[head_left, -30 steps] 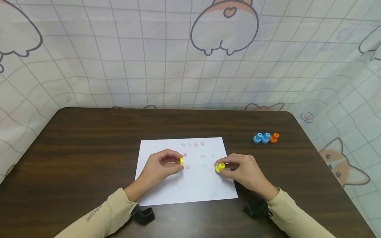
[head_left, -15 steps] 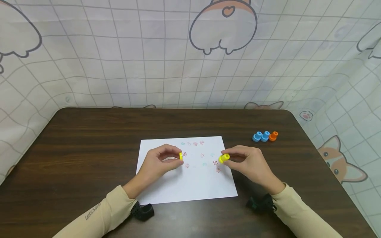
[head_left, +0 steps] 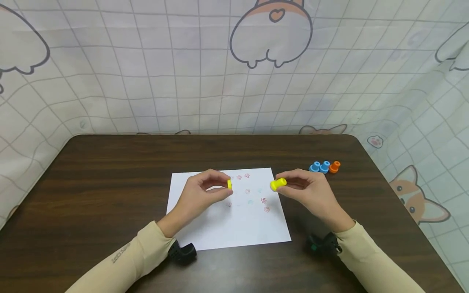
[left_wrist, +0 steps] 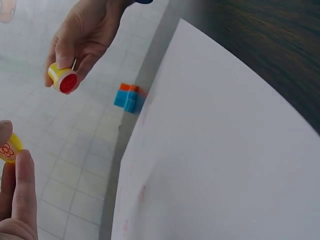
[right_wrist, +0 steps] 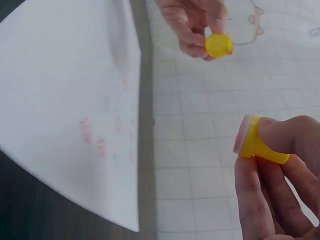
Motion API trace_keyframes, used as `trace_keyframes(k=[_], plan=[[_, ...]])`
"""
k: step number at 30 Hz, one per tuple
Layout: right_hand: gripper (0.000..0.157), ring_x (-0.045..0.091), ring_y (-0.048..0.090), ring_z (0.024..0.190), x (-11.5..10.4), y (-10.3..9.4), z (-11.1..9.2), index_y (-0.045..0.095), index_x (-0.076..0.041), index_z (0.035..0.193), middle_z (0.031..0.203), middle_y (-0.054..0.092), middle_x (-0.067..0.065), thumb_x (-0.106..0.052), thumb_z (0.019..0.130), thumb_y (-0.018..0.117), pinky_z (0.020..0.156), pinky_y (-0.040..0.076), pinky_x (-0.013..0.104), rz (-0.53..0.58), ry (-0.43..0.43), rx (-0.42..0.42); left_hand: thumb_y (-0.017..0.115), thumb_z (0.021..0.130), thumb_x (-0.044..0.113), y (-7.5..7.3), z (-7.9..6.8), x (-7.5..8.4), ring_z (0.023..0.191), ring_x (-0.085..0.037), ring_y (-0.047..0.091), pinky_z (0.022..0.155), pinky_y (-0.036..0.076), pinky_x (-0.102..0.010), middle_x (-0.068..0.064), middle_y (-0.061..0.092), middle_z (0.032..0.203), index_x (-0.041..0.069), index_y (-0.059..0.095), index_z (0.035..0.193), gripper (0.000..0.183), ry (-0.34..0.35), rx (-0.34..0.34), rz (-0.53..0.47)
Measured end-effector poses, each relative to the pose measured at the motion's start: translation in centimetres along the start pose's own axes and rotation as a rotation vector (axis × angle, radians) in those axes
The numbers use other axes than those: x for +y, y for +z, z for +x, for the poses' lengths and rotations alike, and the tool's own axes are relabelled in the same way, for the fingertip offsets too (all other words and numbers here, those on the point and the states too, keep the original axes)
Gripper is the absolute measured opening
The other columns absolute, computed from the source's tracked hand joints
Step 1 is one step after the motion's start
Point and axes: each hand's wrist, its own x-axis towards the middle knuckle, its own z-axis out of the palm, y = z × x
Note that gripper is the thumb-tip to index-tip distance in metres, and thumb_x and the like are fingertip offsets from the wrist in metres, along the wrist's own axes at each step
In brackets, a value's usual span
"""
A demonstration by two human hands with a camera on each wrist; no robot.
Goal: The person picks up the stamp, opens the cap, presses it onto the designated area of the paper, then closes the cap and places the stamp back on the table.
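Between thumb and fingers, my left hand pinches a small yellow cap; a red flower print shows on the cap in the left wrist view. My right hand holds a yellow stamp by its body, tilted, and its round red face is uncovered. Cap and stamp are apart, both raised above a white sheet of paper. Small red and pale green prints mark the upper part of the sheet; my left hand hides some of them.
Two blue stamps and an orange stamp stand in a row at the back right of the dark wooden table. A white patterned curtain hangs behind the table and along its sides.
My right hand has lifted the stamp up off the paper, uncovering a red flower print beneath. My left hand has moved up and slightly right with the cap.
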Motion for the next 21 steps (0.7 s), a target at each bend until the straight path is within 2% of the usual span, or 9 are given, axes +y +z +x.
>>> trace_keyframes(k=[3, 8, 14, 21], plan=[[0.034, 0.008, 0.078, 0.092, -0.4, -0.2, 0.0, 0.076, -0.009, 0.118, 0.114, 0.079, 0.002, -0.018, 0.086, 0.086, 0.085, 0.064, 0.023, 0.031, -0.002, 0.010, 0.085, 0.085, 0.012, 0.4, 0.2, 0.5, 0.104, -0.014, 0.075, 0.089, 0.063, -0.026, -0.004, 0.073, 0.116, 0.016, 0.075, 0.109, 0.027, 0.018, -0.007, 0.011], [0.037, 0.009, 0.077, 0.093, -1.0, -0.2, 0.0, 0.075, -0.008, 0.120, 0.112, 0.078, -0.010, -0.019, 0.087, 0.085, 0.087, 0.063, 0.022, 0.067, -0.007, 0.012, 0.084, 0.085, 0.009, 1.2, 0.5, 0.8, 0.104, -0.014, 0.075, 0.089, 0.064, -0.027, -0.006, 0.073, 0.115, 0.013, 0.074, 0.109, 0.026, 0.059, -0.021, -0.027], [0.035, 0.012, 0.078, 0.094, -1.8, 0.3, -0.2, 0.074, -0.003, 0.121, 0.110, 0.078, -0.011, -0.014, 0.088, 0.083, 0.087, 0.064, 0.026, 0.162, -0.035, 0.010, 0.084, 0.084, 0.006, 2.3, 1.1, 1.2, 0.103, -0.015, 0.074, 0.094, 0.063, -0.028, -0.008, 0.072, 0.115, 0.010, 0.074, 0.109, 0.027, 0.113, -0.045, -0.063], [0.032, 0.015, 0.076, 0.097, -2.5, 0.9, -0.2, 0.073, -0.002, 0.120, 0.110, 0.078, -0.010, -0.012, 0.090, 0.081, 0.088, 0.064, 0.028, 0.194, -0.069, 0.017, 0.082, 0.085, 0.002, 3.4, 1.5, 1.9, 0.104, -0.018, 0.074, 0.094, 0.064, -0.031, -0.011, 0.070, 0.117, 0.007, 0.072, 0.111, 0.028, 0.134, -0.083, -0.114]])
